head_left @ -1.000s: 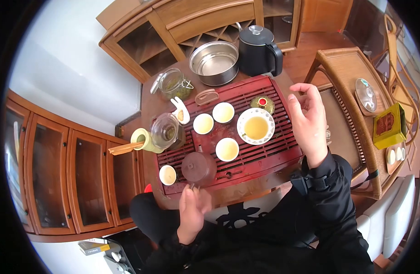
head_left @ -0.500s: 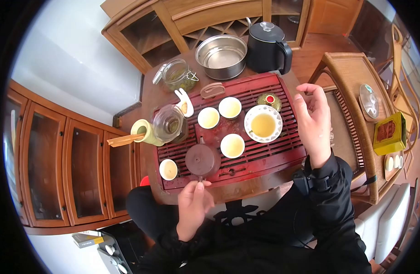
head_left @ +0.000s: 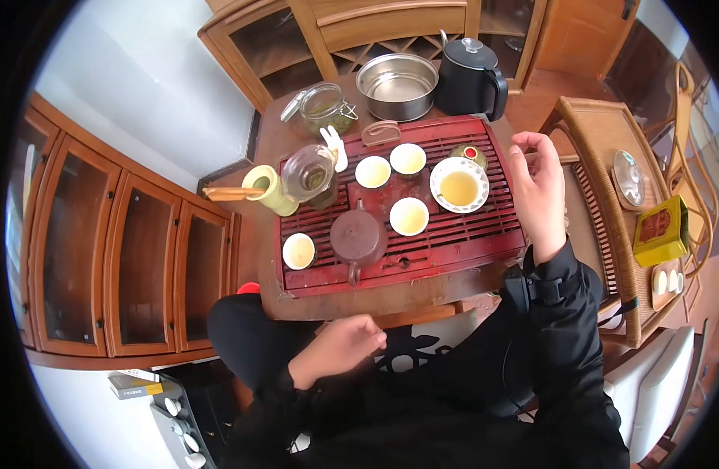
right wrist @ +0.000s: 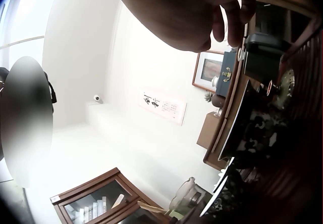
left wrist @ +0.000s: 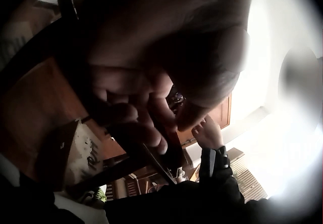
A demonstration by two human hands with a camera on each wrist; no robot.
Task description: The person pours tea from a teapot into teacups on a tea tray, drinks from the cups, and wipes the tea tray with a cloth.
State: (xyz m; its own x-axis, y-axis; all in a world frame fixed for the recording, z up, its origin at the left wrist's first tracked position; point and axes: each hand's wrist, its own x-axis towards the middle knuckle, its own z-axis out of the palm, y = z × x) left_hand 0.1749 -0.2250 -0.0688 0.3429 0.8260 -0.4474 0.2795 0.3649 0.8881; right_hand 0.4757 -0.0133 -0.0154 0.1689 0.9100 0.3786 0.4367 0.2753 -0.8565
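In the head view my left hand [head_left: 340, 349] hangs over my lap in front of the tea table, its fingers loosely curled around nothing. My right hand [head_left: 541, 195] hovers off the right end of the red slatted tea tray [head_left: 453, 266], also without anything in it. A brown clay teapot [head_left: 359, 234] stands on the tray with its handle towards me. Around it are several small white cups, among them a left cup [head_left: 299, 251] and a middle cup [head_left: 409, 216]. A patterned bowl [head_left: 459, 186] of yellow tea is nearest my right hand, before a domed lid [head_left: 470, 155].
On the left stand a glass pitcher [head_left: 309, 172] and a bamboo holder [head_left: 275, 190] with wooden tools. Behind the tray are a glass jar [head_left: 327, 108] of leaves, a steel pot [head_left: 397, 84] and a black kettle [head_left: 467, 82]. A wicker stand [head_left: 598, 141] flanks my right arm.
My left hand has come off the teapot's handle and drawn back to my lap. The right hand keeps its pose. The head view has shifted, so the tray sits higher in it.
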